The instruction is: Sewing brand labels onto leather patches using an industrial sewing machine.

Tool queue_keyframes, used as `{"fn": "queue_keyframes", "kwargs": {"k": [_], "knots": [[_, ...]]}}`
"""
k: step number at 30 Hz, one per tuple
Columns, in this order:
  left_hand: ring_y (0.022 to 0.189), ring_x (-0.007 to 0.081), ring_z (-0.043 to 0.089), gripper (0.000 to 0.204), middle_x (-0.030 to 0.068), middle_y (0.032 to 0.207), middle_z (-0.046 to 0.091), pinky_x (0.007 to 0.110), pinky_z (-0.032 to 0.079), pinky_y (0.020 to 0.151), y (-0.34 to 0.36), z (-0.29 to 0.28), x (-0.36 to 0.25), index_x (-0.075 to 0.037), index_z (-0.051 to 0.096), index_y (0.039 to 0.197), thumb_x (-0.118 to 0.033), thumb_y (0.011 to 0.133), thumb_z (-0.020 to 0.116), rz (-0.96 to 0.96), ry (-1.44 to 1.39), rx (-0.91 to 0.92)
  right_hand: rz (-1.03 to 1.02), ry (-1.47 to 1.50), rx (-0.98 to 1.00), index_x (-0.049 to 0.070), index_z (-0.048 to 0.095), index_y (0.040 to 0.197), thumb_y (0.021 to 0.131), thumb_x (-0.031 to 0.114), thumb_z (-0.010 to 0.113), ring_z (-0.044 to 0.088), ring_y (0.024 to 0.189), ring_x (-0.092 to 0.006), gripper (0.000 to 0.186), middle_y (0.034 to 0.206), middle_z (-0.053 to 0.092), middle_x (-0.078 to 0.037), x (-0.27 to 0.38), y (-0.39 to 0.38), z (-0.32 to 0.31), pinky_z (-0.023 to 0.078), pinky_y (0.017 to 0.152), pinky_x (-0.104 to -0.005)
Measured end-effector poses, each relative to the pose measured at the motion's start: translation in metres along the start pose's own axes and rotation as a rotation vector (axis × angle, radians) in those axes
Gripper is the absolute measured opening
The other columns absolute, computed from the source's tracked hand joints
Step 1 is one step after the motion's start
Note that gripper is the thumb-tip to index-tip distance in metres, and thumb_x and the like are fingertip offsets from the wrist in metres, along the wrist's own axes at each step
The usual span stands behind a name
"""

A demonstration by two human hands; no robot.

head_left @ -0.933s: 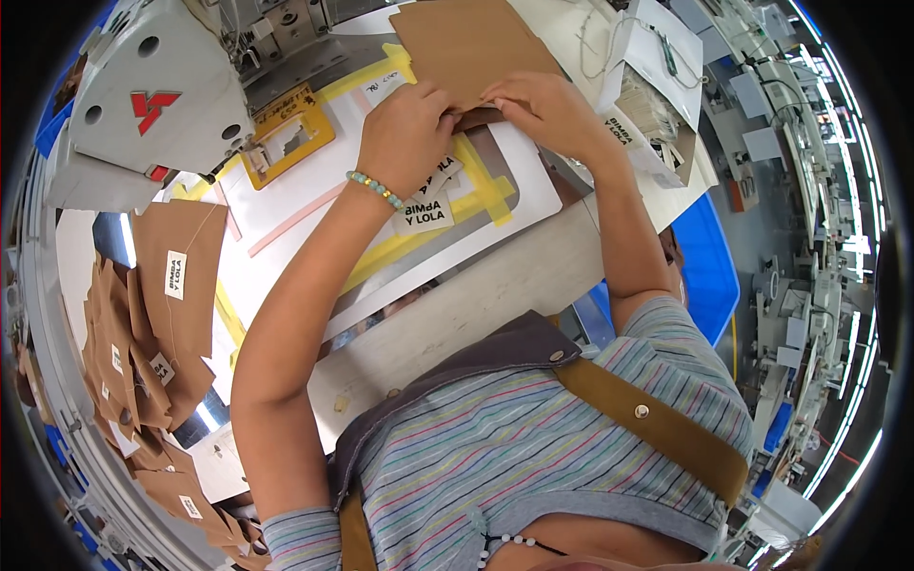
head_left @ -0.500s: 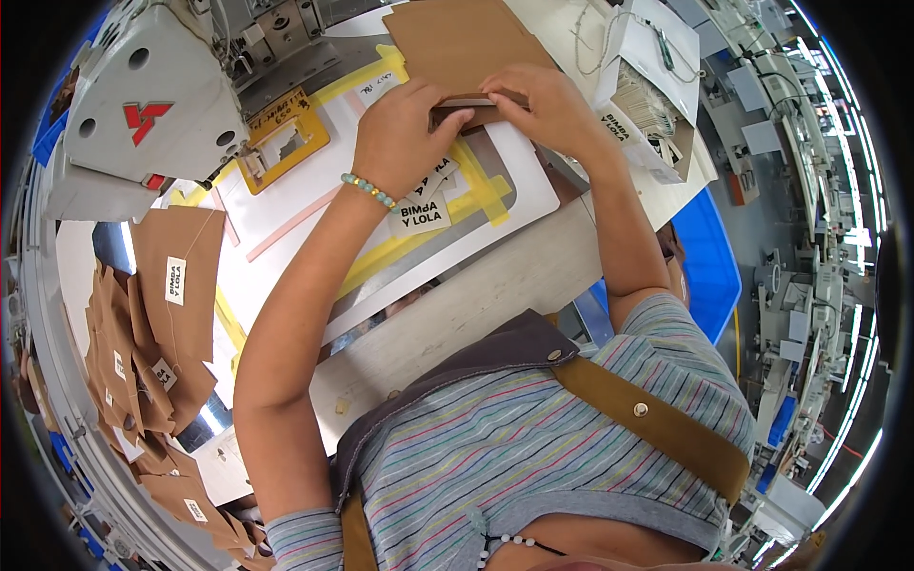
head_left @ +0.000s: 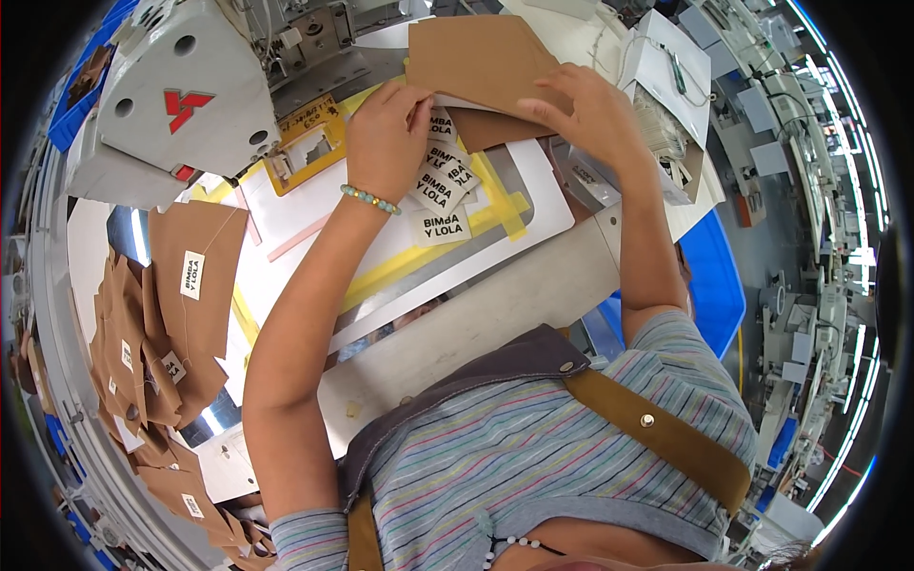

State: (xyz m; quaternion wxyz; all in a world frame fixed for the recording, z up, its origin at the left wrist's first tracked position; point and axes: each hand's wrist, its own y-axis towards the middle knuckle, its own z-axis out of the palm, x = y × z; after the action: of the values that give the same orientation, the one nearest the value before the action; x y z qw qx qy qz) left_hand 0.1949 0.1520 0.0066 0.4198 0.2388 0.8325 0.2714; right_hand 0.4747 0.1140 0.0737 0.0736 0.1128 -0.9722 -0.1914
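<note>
While both arms reach up toward the top centre of the frame, the left hand [head_left: 386,138] pinches the lower left edge of a brown leather piece [head_left: 481,62] – fingers curled narrow on it, thumb tucked under. The right hand [head_left: 595,119] lies flatter on the piece's right side, fingers spread over the brown surface, fingertips pressing near its lower edge; can't tell if it grips or only presses. A beaded bracelet [head_left: 371,198] sits on the left wrist.

Just below the hands, centre-top, a small fan of white rectangular labels [head_left: 440,186] w/ black print lies overlapping on the white work plate [head_left: 314,238], touching one another; a second, darker brown piece [head_left: 495,128] pokes out under the held one. Yellow tape strips [head_left: 428,257] cross the plate diagonally – a yellow frame template [head_left: 300,152] sits just left of the left hand.

Upper left: grey-white sewing machine head [head_left: 181,95] w/ a red emblem on its side. Left edge, mid to low: a stack of brown leather pieces [head_left: 181,285], the top one bearing a small white label sewn upright, more labelled ones trailing down toward the lower left corner. Right of centre, a blue bin [head_left: 714,285] beside the right forearm. Upper right, white paper bags [head_left: 666,76] just past the right hand.
</note>
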Motion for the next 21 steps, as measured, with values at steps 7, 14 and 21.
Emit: {"fn": "queue_keyframes", "kwargs": {"k": [7,14,21], "knots": [[0.077,0.0248,0.073,0.009,0.009,0.094,0.075,0.034,0.057,0.07,0.001,-0.007,-0.001,-0.005,0.079,0.102,-0.011,0.097,0.077,-0.133,-0.094,-0.028,0.096,-0.04,0.233,0.008,0.079,0.123,0.096,0.03,0.075,0.072,0.113,-0.032,0.035,0.124,0.076,-0.011,0.012,0.018,0.0,0.058,0.096,-0.0449],[0.09,0.0268,0.07,0.018,0.0072,0.096,0.07,0.039,0.059,0.076,-0.033,-0.056,0.001,-0.007,0.074,0.104,-0.006,0.086,0.072,0.329,0.348,0.209,-0.301,0.365,-0.001,0.003,0.074,0.132,0.099,-0.001,0.057,0.066,0.129,-0.0317,0.037,0.144,0.07,-0.011,0.015,0.031,0.018,0.053,0.111,-0.0414],[0.095,0.0269,0.068,0.021,0.0086,0.1,0.067,0.039,0.058,0.078,-0.083,-0.132,0.013,-0.004,0.071,0.106,-0.005,0.084,0.07,0.402,0.629,0.373,-0.502,0.414,0.154,0.004,0.071,0.138,0.099,-0.004,0.057,0.061,0.139,-0.0311,0.043,0.152,0.065,-0.009,0.065,0.037,0.041,0.049,0.118,-0.0404]]}}
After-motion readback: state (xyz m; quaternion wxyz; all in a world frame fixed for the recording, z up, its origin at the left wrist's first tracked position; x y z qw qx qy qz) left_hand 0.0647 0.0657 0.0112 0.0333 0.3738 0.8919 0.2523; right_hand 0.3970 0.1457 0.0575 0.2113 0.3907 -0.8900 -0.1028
